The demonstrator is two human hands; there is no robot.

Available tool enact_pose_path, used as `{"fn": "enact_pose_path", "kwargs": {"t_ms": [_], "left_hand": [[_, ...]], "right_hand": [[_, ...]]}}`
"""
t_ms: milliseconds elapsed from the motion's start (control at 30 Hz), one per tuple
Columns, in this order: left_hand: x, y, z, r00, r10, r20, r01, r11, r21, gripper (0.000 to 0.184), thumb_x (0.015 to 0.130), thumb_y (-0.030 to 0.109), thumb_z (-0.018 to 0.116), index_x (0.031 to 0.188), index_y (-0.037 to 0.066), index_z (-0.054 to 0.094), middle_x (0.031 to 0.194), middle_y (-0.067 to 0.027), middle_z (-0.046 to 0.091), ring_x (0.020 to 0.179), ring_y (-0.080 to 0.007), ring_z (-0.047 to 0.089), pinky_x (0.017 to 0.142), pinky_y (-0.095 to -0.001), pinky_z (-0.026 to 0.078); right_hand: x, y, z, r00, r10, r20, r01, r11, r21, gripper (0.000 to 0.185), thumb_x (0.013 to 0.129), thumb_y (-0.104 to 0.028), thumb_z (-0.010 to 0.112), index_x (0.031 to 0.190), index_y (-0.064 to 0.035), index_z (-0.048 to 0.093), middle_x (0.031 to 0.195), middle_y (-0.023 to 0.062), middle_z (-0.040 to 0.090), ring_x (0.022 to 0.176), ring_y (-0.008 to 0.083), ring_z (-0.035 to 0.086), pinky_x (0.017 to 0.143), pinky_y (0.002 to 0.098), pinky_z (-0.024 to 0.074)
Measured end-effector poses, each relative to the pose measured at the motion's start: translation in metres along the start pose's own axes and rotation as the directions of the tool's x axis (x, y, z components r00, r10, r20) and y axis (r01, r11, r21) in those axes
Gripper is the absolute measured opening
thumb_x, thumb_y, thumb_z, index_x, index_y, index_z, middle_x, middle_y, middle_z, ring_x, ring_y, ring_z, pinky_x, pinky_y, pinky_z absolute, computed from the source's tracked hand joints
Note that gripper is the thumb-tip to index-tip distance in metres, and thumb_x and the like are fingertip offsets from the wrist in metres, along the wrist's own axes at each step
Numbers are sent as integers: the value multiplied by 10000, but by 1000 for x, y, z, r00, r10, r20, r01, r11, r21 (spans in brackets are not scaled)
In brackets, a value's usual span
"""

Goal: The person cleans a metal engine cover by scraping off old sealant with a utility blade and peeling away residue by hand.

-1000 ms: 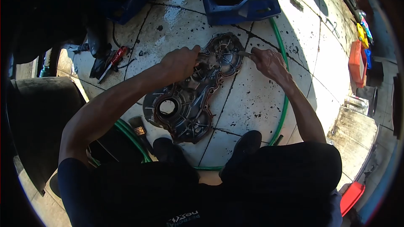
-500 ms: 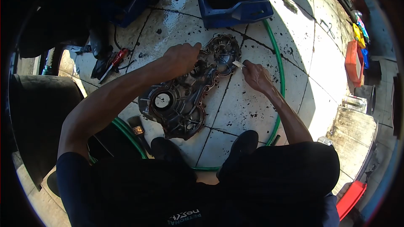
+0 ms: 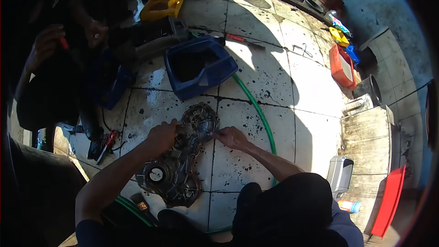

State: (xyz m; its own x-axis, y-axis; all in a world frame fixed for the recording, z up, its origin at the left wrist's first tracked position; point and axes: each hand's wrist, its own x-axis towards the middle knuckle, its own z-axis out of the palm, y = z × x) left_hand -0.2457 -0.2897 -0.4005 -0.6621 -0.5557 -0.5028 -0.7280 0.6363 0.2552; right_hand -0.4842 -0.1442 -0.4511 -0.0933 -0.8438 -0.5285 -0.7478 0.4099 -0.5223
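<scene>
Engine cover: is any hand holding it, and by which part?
The left hand seems to grip the engine cover by its upper-left edge; whether the right hand also holds it is unclear.

The head camera is looking forward and steeply down from above the near side of the metal casing [image 3: 182,159], sitting fairly close to it. Its wide, edge-curving view is taking in the wearer's knee [image 3: 292,196] nearer than the casing and a blue wall [image 3: 372,2] beyond it, rightward.
</scene>
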Motion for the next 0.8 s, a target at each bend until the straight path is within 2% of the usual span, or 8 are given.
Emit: {"fn": "enact_pose_path", "kwargs": {"t_ms": [67,133,200,300,367,600,667,800], "left_hand": [[0,-5,8,1000,-26,18,26,1000,-5,437,976,256,576,1327,34,440,1078,-283,612,933,-466,669,809,-537,550],[-5,-8,13,998,13,-55,-16,999,-39,421,977,261,559,1313,34,446,1068,-280,621,919,-469,673,793,-541,548],[-7,-4,4,999,31,-12,-31,999,-19,407,962,211,565,1294,-3,467,1039,-255,652,939,-428,678,800,-522,546],[-11,6,-9,999,31,19,-31,1000,-2,418,932,146,568,1296,-39,478,1043,-248,667,972,-411,681,827,-498,555],[-7,5,-3,998,56,-20,-56,998,39,427,930,179,625,1280,-4,463,989,-246,666,943,-417,679,794,-519,542],[-12,11,-5,995,73,-61,-71,997,26,426,935,160,615,1291,-17,461,978,-251,667,941,-424,681,796,-515,549],[-16,18,-12,997,59,-48,-59,998,-5,365,890,92,590,1226,-39,534,1036,-246,680,991,-399,685,849,-486,557],[-21,31,-19,996,51,-75,-54,998,-36,326,877,94,613,1171,-39,563,1027,-243,688,994,-398,685,849,-480,560]], "right_hand": [[2,11,14,990,-57,-132,59,998,16,553,981,-544,478,1044,-64,744,978,264,698,962,443,661,878,501,492],[-2,7,-15,996,64,-70,-59,996,67,532,975,-518,506,1000,-38,733,909,247,691,883,427,663,813,493,494],[2,22,-28,989,-27,-146,18,998,-63,398,970,-388,552,955,-20,702,825,221,670,796,386,658,726,479,478],[0,24,-33,989,-2,-147,3,1000,4,325,969,-332,557,983,-36,690,829,218,675,799,394,663,734,475,488],[-4,15,-37,983,7,-185,-17,998,-53,280,967,-296,548,1013,-55,685,843,220,682,827,416,669,751,488,497],[-1,5,-30,972,-55,-228,21,989,-148,262,949,-291,566,992,-68,696,911,240,690,866,447,661,768,522,505],[2,5,-24,967,-94,-235,43,976,-213,280,943,-304,575,954,-58,710,903,241,693,863,436,674,756,516,516],[11,5,-15,979,-42,-200,-24,948,-317,301,938,-299,572,950,-40,725,903,238,704,869,423,690,752,510,528]]}}
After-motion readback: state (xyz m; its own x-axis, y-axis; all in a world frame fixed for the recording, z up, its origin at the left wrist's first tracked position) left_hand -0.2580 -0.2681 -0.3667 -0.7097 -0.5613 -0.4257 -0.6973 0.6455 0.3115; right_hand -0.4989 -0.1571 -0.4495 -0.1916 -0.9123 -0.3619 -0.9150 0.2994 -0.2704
